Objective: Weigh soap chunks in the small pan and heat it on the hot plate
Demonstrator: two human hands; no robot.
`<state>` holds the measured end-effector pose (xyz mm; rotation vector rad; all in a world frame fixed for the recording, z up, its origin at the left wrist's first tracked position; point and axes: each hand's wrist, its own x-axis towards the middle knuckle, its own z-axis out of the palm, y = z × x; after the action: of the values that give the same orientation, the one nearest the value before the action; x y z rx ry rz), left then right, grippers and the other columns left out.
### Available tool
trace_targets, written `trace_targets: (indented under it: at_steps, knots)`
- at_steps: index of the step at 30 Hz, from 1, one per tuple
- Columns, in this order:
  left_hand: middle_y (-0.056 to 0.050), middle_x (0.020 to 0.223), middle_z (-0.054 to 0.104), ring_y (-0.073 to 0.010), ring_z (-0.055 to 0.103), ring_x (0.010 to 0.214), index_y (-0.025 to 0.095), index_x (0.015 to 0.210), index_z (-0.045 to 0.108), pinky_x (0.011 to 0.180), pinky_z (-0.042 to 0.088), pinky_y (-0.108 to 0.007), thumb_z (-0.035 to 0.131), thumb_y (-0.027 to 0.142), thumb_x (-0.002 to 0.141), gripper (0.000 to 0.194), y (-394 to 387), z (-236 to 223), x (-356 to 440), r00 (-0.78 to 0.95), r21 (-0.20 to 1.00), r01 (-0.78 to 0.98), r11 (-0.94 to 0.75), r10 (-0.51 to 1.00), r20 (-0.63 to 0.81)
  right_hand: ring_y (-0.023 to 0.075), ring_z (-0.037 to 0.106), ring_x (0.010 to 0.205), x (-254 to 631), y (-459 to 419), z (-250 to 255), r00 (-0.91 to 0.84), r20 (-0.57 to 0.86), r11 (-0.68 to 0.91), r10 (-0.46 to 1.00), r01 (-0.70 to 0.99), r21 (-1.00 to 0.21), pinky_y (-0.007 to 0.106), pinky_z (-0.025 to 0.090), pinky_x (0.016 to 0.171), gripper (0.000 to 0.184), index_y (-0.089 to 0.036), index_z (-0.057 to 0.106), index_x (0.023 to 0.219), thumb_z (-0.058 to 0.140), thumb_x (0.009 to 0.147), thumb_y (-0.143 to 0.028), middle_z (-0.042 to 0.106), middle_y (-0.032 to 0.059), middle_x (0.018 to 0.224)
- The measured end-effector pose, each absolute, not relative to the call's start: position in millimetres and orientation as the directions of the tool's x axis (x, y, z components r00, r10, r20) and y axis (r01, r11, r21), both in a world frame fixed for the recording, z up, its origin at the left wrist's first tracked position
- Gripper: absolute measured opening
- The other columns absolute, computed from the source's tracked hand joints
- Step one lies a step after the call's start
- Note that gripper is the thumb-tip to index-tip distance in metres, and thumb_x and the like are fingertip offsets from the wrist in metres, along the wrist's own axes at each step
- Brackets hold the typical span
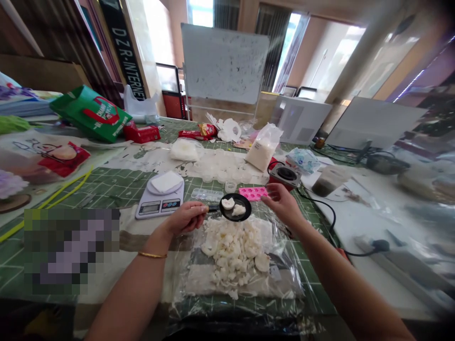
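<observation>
White chunks [232, 206] lying in small black pan [246, 213], raised above plastic sheet [284, 279] near green cutting mat's [117, 189] front edge. Left hand [185, 218] gripping pan's handle, fingers curled closed around it. Right hand [282, 204] hovering open, fingers spread, near pink silicone mould [252, 192]. Larger heap of white chunks [231, 251] sitting on sheet below pan; digital kitchen scale [159, 201] standing left of hands.
</observation>
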<state>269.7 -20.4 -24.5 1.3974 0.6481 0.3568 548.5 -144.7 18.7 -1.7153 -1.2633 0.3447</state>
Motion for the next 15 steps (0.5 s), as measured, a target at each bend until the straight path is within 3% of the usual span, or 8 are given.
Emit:
trace_targets:
  at_steps: [2, 3, 9, 15]
  knots:
    - [0.002, 0.042, 0.055, -0.0026, 0.03, 0.023, 0.016, 0.066, 0.047, 0.026, 0.01, -0.015, 0.053, 0.043, 0.079, 0.031, -19.5, -23.1, 268.8, 0.765, 0.979, 0.127, 0.162, 0.611, -0.201, 0.017, 0.058, 0.081, 571.4, -145.6, 12.2, 0.635, 0.073, -0.08, 0.769, 0.21, -0.974, 0.033, 0.05, 0.07, 0.05, -0.024, 0.049, 0.103, 0.068, 0.06, -0.04, 0.057, 0.0033, 0.099]
    - [0.002, 0.042, 0.055, -0.0026, 0.03, 0.023, 0.016, 0.067, 0.047, 0.026, 0.01, -0.015, 0.053, 0.043, 0.078, 0.031, -19.1, -22.6, 268.2, 0.76, 0.978, 0.119, 0.17, 0.618, -0.2, 0.0162, 0.059, 0.077, 583.8, -145.4, 9.6, 0.681, 0.019, -0.094, 0.732, 0.129, -0.987, 0.032, 0.051, 0.066, 0.05, -0.024, 0.046, 0.104, 0.065, 0.062, -0.042, 0.057, 0.0026, 0.096]
    - [0.002, 0.043, 0.055, -0.0025, 0.03, 0.024, 0.015, 0.068, 0.048, 0.027, 0.011, -0.014, 0.053, 0.043, 0.079, 0.03, -14.8, -24.9, 263.7, 0.764, 0.976, 0.073, 0.203, 0.618, -0.185, 0.0141, 0.056, 0.079, 646.8, -138.7, 10.9, 0.849, -0.078, -0.112, 0.523, -0.022, -0.993, 0.027, 0.05, 0.059, 0.05, -0.029, 0.03, 0.113, 0.051, 0.069, -0.037, 0.05, 0.0019, 0.1]
    - [0.002, 0.044, 0.056, -0.0027, 0.031, 0.024, 0.015, 0.07, 0.048, 0.027, 0.012, -0.014, 0.053, 0.042, 0.081, 0.03, -12.4, -28.1, 262.1, 0.763, 0.978, 0.042, 0.207, 0.624, -0.165, 0.0195, 0.062, 0.072, 658.8, -124.3, 5.5, 0.714, -0.271, -0.202, 0.645, -0.182, -0.962, 0.039, 0.053, 0.06, 0.036, -0.024, 0.043, 0.096, 0.058, 0.065, -0.032, 0.054, 0.0045, 0.091]
